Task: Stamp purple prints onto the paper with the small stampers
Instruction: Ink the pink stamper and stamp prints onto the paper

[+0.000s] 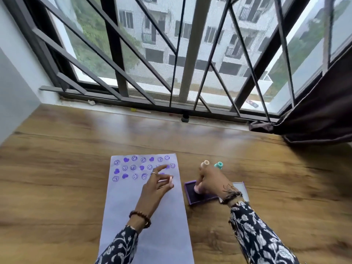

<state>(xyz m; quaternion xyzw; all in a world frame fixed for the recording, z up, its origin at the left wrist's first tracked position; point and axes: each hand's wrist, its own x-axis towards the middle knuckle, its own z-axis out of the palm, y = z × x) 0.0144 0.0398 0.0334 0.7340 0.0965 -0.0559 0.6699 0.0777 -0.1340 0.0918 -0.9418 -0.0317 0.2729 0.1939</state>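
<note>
Head view, right hand (pixel 211 181) pressing pink stamper (pixel 197 188) into ink pad (pixel 192 196)

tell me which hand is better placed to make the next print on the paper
Left, probably. The left hand hovers over the paper by the third row, pinching a stamper. The right hand presses its stamper on the ink pad.

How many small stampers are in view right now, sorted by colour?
Pink stampers: 2, one in the left hand at, one in the right hand pressed on the ink pad at
Peach stamper: 1
Teal stamper: 1
Total: 4
</note>
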